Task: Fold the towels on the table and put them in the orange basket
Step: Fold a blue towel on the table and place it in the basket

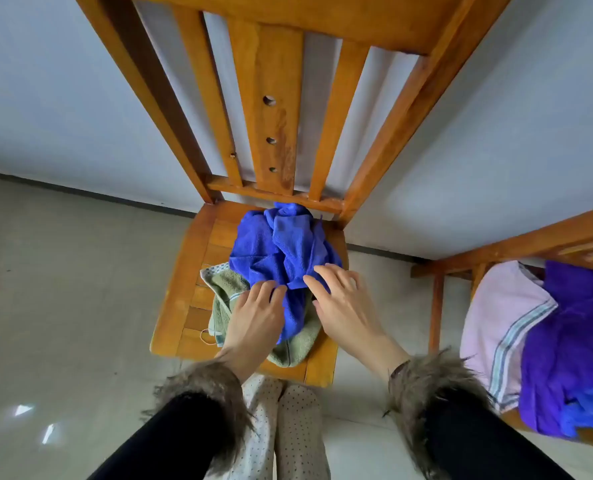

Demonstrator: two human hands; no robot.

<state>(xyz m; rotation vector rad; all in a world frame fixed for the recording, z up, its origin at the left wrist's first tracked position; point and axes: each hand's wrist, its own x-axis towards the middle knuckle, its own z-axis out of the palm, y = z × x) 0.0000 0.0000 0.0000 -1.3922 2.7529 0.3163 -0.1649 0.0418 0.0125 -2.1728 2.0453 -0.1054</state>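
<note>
Chair [184, 289]: wooden, slatted back, seat serving as the work surface; no orange basket in view.
Second seat [496, 251]: at right edge, wooden; holds a pink striped towel [496, 327] with a purple-blue heap [572, 358] lying over it.
Blue towel [281, 251]: crumpled in a mound at back of the chair seat, one tail trailing forward between the hands; unfolded.
Green towel [226, 282]: underneath the blue, flattened, checked border showing at left, front edge hanging near the seat rim.
Right hand [343, 306]: fingers spread and nearly straight, tips resting on the blue mound's near side; no pinch seen.
Left hand [253, 317]: fingers loosely extended, tips at the blue tail where it meets the green; hard to tell whether any cloth is pinched.
Handling, judged: microfibre-like, light, limp, no stiffness, likely to cling to the terry below; no breakage risk.
Hold, judged: best to find two adjacent corners and lift clear of the green before shaking flat; corners currently buried in the folds.
</note>
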